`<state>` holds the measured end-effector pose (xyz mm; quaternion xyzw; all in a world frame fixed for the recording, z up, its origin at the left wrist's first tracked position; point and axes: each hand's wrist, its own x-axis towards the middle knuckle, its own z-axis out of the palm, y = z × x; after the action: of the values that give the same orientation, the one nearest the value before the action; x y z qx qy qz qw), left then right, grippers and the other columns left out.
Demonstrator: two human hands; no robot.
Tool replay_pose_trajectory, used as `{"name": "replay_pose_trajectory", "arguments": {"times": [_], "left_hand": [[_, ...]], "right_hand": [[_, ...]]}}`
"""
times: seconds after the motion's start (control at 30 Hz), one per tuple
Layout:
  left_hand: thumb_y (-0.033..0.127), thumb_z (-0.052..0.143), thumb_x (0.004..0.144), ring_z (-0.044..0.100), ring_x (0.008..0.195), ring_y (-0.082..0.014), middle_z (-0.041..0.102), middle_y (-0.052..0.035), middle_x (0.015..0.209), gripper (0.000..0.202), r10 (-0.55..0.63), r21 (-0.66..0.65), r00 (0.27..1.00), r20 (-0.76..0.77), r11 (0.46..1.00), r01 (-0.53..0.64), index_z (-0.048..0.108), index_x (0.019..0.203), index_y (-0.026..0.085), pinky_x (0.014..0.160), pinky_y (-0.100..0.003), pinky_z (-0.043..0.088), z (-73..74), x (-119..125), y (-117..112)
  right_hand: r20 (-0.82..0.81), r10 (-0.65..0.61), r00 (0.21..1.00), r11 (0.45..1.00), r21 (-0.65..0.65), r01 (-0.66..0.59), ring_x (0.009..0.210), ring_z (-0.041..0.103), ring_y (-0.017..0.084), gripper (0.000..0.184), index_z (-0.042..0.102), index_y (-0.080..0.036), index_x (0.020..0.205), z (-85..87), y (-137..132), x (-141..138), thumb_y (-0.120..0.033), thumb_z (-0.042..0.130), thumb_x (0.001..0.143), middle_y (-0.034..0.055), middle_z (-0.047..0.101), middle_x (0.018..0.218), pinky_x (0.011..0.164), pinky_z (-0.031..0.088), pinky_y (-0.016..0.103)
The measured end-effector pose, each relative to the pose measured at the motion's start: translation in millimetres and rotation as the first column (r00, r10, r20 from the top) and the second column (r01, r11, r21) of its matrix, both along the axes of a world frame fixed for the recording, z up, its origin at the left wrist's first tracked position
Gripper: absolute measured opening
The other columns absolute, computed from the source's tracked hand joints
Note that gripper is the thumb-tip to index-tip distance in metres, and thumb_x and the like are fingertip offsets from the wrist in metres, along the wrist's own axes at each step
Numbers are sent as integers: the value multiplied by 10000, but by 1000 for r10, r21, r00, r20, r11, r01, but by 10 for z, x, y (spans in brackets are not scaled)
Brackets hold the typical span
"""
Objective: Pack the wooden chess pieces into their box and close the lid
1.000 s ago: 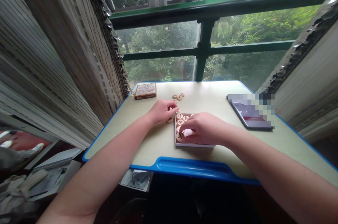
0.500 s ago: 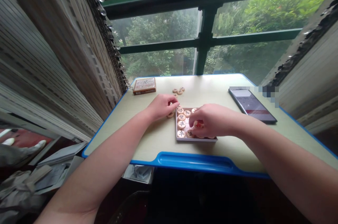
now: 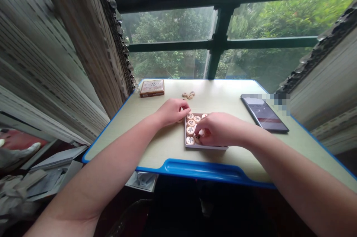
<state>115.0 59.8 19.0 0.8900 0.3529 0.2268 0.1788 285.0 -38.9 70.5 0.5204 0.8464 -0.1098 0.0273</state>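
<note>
A shallow white box sits on the pale desk and holds several round wooden chess pieces with inked characters. My right hand lies over the box's right part, fingers curled down among the pieces and pinching one near the front. My left hand rests just left of the box's far corner, fingers closed on loose pieces at the desk surface. Three more loose pieces lie further back.
The box lid lies at the desk's far left corner. A dark phone lies on the right. Bamboo blinds hang close on both sides, a green-framed window stands behind. The desk has a blue rim with a groove in front.
My right hand shifted inside the box, from its left side to its front middle, setting pieces down. My left hand stayed beside the box's far corner. The view tilted slightly.
</note>
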Motion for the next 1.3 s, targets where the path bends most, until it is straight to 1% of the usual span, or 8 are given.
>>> {"name": "replay_pose_trajectory", "arguments": {"times": [0.2,0.37,0.7,0.83,0.93,1.03,1.17,1.3], "left_hand": [[277,520,788,536,632,-126,664,-22,715,210,3,29,1000,-4,1000,-3,688,777,152,591,-232,375,25,9,-16],[273,519,789,525,622,-124,660,-22,721,204,-23,35,1000,-19,999,23,684,777,153,589,-235,370,19,21,-29],[274,520,800,529,640,-129,656,-28,724,196,-12,127,1000,7,992,11,674,773,156,613,-243,370,46,26,-46],[273,521,801,539,657,-135,658,-29,726,195,-27,127,1000,2,992,26,673,767,156,624,-248,372,39,20,-38],[272,520,800,541,656,-137,656,-28,727,192,-28,125,1000,-7,992,28,672,768,158,626,-251,375,34,19,-33],[272,513,803,543,662,-143,653,-32,729,198,-35,139,999,-26,990,38,670,764,158,631,-255,376,32,23,-30],[267,504,810,539,671,-148,648,-37,726,203,-38,173,997,-64,984,49,666,755,158,627,-255,369,37,18,-24],[259,501,813,535,672,-149,647,-36,723,202,-16,201,997,-75,979,31,663,752,156,621,-255,362,50,4,-21]], "right_hand": [[-22,-150,989,987,-65,148,496,525,137,216,710,-224,785,35,-1,-10,-371,578,697,21,648,591,471,301,243],[33,-104,994,994,33,103,494,498,143,221,689,-224,697,18,-28,-42,-419,591,664,36,638,616,455,272,253],[35,-116,993,991,72,113,440,448,118,253,634,-206,579,-103,-6,-82,-431,579,681,27,591,546,441,260,258],[46,-134,990,989,71,130,443,448,123,183,654,-201,611,-85,-1,-68,-365,590,665,37,592,543,442,246,257],[-4,-126,992,990,55,126,460,456,122,167,687,-215,709,-29,-16,-32,-344,594,661,27,613,575,456,247,251],[-93,-59,994,997,36,62,503,479,119,176,700,-233,793,17,-45,-27,-313,591,681,11,638,633,485,271,245],[-154,27,988,1000,16,-25,548,499,116,157,711,-241,799,8,-69,-76,-267,590,703,7,652,680,529,302,237],[-127,-8,992,1000,14,10,522,485,106,164,708,-239,810,7,-51,-53,-253,585,704,1,640,656,512,292,230]]}}
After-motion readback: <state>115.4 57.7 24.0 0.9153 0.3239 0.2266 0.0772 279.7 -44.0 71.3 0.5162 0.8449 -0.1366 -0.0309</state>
